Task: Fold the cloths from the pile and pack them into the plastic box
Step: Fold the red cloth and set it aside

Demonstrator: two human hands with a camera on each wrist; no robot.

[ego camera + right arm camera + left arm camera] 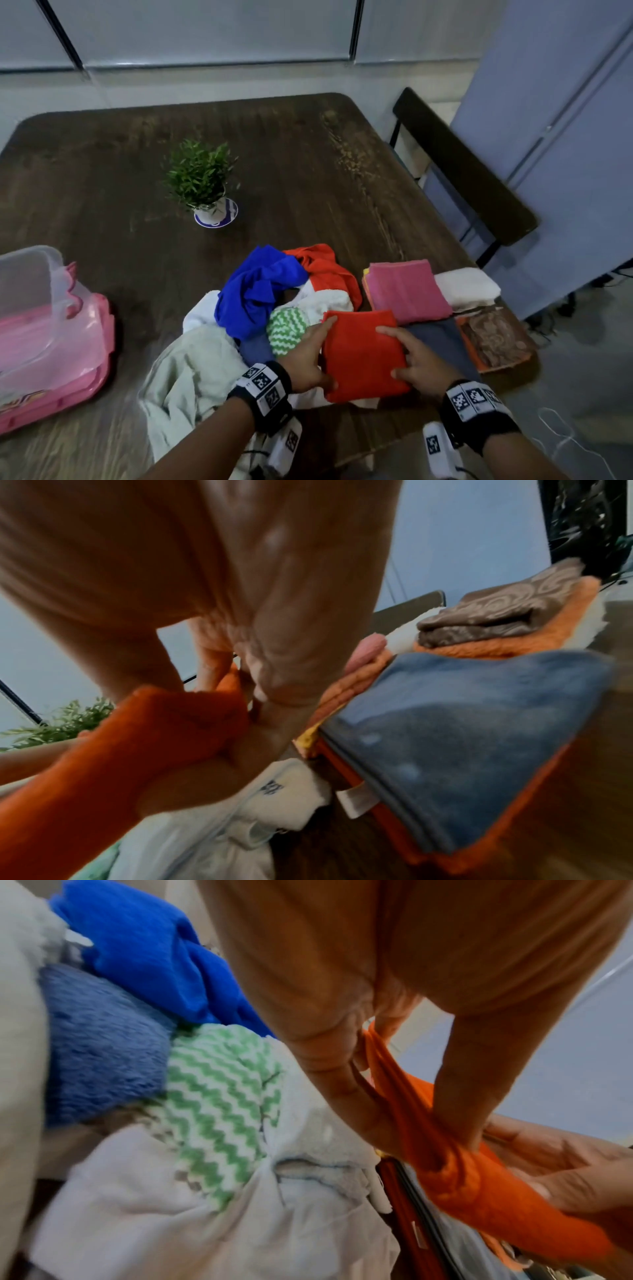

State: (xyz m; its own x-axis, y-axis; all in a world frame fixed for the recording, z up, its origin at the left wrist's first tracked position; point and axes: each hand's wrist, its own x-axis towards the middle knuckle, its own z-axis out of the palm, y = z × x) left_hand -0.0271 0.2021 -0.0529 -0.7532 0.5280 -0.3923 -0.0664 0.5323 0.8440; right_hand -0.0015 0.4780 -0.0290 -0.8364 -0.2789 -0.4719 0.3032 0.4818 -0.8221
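Hands, left hand (pixel 310 356) and right hand (pixel 412 358), each pinched one side edge of the folded orange cloth (pixel 363 356) held above the pile (pixel 260 301); soft and light, probably best carried by both edges toward the plastic box (pixel 44 329).

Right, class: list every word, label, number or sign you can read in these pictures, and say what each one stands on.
No text can be read with certainty.
White cloth: small dark print, too blurred to read.
Pink plastic box: yellow lettering at its near edge, cut off and blurred.
Wristbands on both wrists: black-and-white square code patterns, no letters.
Plant pot: blue and white marking, not readable.
Tag on the folded stack: blank as seen.
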